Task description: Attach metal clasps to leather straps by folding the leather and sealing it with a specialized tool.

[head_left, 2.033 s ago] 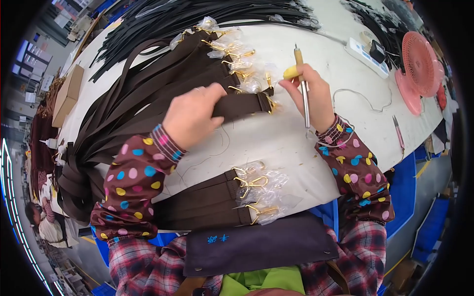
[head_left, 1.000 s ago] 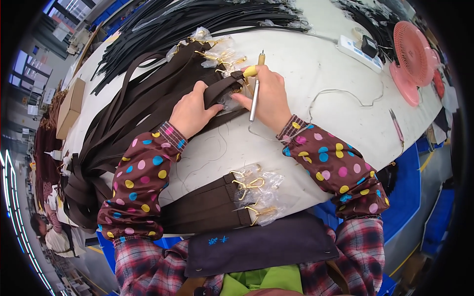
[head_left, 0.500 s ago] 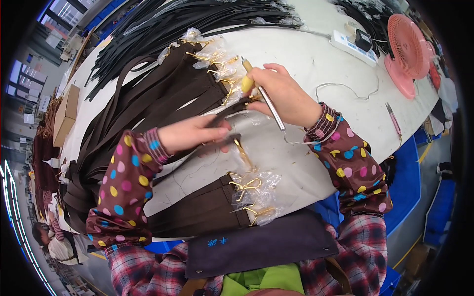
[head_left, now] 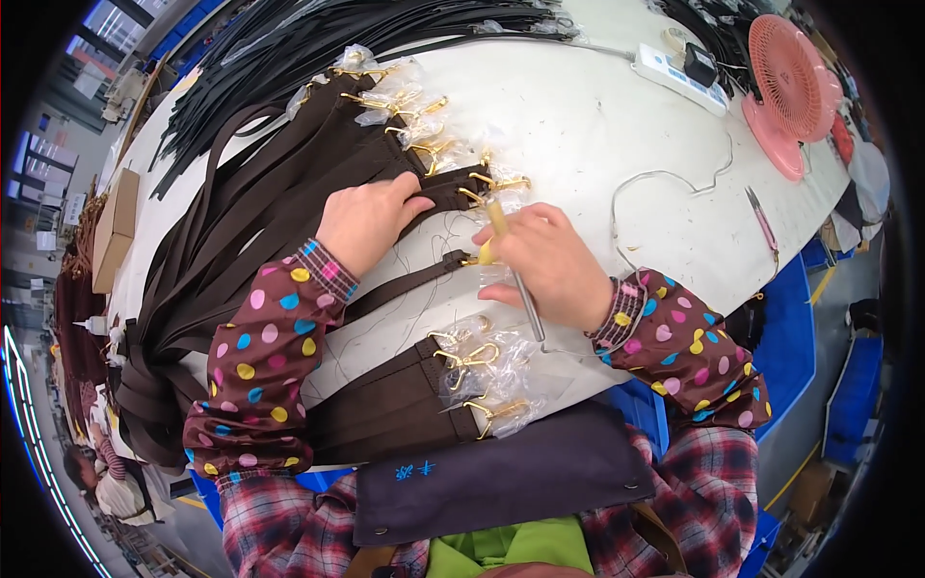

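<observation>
In the middle of the frame, a brown strap [head_left: 400, 286] is laid across the white table [head_left: 597, 135], its gold clasp end just beside the right hand [head_left: 544, 265]. The right hand's fingers are wrapped around a thin metal tool with a yellow grip [head_left: 509, 258], whose tip is pointed up toward the clasps [head_left: 487, 183] of the strap above. The left hand [head_left: 366, 220] is pressed flat, fingers together, on the fanned pile of brown straps [head_left: 251, 222] at centre left, so nothing is gripped there; the pile is only held down.

For the step to go well, it is judged that the strap end should be kept pinned close to the clasp, so that the tool tip meets a still target, and that the loose threads [head_left: 424, 250] seen on the table should be kept away from the tip. The tool's cord [head_left: 665, 183], running to the upper right, is best left slack.

A second bundle of straps with wrapped clasps [head_left: 472, 371] lies at lower centre, and a pink fan [head_left: 790, 77] stands at the upper right.
</observation>
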{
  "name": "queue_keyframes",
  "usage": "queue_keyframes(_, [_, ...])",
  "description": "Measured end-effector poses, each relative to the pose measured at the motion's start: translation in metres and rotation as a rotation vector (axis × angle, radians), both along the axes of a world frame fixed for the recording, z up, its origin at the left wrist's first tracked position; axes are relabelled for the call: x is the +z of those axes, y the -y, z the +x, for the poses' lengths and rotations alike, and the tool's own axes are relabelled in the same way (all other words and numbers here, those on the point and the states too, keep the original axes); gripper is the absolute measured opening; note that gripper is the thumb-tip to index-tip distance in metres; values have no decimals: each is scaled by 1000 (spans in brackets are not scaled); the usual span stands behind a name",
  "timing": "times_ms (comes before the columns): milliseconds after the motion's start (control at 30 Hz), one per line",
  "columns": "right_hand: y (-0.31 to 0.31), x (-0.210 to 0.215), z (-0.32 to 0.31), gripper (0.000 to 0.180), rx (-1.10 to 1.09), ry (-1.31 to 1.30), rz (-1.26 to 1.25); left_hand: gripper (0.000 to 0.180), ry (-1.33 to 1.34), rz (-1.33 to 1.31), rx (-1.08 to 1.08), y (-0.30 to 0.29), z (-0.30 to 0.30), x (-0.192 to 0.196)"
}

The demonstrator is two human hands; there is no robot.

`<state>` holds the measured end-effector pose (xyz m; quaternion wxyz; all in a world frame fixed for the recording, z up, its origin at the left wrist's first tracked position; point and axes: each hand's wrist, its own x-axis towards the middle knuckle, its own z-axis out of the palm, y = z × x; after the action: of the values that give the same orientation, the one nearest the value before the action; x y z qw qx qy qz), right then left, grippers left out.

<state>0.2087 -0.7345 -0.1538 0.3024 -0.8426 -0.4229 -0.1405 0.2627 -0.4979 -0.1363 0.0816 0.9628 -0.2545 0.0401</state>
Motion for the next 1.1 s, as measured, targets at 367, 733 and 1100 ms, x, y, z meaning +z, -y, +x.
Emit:
queue_keyframes(367, [27, -6, 19, 28, -188, 67, 124, 26, 157, -56, -143, -10, -4, -15])
queue_keyframes(733, [3, -20, 3, 27, 117, -9, -134, 27, -356, -342, -81, -26, -5, -9])
queue_keyframes(1100, [10, -20, 6, 23, 193, 97, -141, 14, -489, -446, -105, -66, -1, -16])
